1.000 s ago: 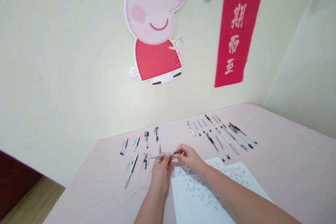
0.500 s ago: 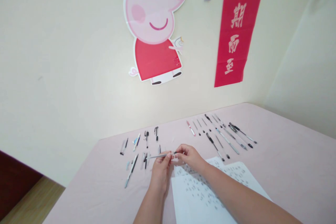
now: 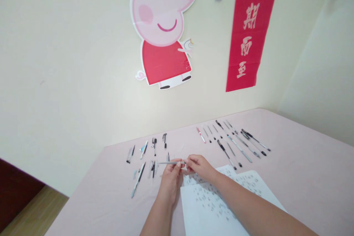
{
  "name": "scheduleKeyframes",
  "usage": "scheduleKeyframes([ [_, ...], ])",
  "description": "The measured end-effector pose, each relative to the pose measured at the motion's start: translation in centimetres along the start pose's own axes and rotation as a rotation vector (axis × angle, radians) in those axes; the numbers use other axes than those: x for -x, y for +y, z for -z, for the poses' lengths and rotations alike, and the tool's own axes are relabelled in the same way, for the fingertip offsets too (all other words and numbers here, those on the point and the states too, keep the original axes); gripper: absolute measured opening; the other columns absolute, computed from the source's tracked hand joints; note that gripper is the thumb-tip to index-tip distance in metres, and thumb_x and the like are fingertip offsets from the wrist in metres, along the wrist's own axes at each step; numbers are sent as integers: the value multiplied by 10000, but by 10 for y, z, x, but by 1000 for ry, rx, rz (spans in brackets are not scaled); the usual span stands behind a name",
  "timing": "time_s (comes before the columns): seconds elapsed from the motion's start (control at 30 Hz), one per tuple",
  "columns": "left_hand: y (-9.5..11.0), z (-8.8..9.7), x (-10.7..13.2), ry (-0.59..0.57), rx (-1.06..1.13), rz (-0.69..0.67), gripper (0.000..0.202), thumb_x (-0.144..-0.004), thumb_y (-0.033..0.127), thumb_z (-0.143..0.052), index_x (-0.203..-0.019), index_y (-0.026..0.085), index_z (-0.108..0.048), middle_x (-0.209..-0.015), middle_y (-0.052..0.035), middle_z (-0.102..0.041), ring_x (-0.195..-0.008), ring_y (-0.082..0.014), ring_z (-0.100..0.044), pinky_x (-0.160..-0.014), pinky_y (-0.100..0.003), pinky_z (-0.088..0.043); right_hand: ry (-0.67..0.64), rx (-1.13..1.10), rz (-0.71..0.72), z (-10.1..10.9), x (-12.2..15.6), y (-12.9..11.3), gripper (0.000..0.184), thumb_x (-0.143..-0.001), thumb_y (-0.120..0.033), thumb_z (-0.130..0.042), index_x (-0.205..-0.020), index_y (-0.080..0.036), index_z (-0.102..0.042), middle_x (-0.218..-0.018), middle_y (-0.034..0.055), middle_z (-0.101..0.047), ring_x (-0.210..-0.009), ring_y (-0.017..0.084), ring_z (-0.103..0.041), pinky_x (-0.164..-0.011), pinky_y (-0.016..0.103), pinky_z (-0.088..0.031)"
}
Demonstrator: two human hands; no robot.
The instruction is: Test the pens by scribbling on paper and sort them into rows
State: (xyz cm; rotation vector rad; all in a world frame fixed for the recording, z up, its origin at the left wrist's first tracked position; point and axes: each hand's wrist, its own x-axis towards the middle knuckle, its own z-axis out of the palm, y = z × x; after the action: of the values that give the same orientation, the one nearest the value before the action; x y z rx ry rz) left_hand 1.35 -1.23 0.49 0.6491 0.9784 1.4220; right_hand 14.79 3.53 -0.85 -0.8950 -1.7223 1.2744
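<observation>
A thin grey pen refill [image 3: 165, 163] lies nearly level above the table, its slim end pointing left. My left hand [image 3: 170, 177] pinches it between thumb and fingers. At the refill's right end, the closed fingertips of my right hand [image 3: 199, 165] meet it; they hide that end, and any small part there is too small to make out. Just beyond the left hand, a short dark pen part [image 3: 168, 156] rests on the cloth. Left of that hand lie a black pen part [image 3: 153, 169] and a white-and-black pen [image 3: 138, 180].
Written sheets of paper [image 3: 193, 212] lie under my right forearm. Several pens and refills, including a black-capped pen [image 3: 225, 153] and a pink-and-white pen [image 3: 201, 135], are laid out at the right. More pen parts [image 3: 155, 146] lie back left. The wall [image 3: 110, 110] borders the table [image 3: 91, 199].
The refill has swung from a slight tilt to nearly level. My right hand has lowered slightly and its fingertips have drawn together at the refill's right end. The left hand has hardly moved.
</observation>
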Motion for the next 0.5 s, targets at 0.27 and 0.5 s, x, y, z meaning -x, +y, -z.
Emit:
scheduleKeyframes([
  [0.27,0,0,-2,-4,29,-22,338,-565,324,-803,-813,154,-648,-766,-33,-685,-714,-127,-617,-709,-242,-451,-1,-68,-15,-1,-1,1,507,-808,-643,-413,-669,-169,-529,-595,-5,-534,-536,109,-473,-509,222,-375],
  [0.5,-5,7,-7,27,49,-27,340,-575,316,-805,-826,151,-646,-765,-24,-672,-711,-104,-601,-675,-207,-446,12,-19,40,0,1,-6,252,-781,-429,-541,-708,-193,-490,-609,-41,-464,-548,105,-422,-510,212,-342],
])
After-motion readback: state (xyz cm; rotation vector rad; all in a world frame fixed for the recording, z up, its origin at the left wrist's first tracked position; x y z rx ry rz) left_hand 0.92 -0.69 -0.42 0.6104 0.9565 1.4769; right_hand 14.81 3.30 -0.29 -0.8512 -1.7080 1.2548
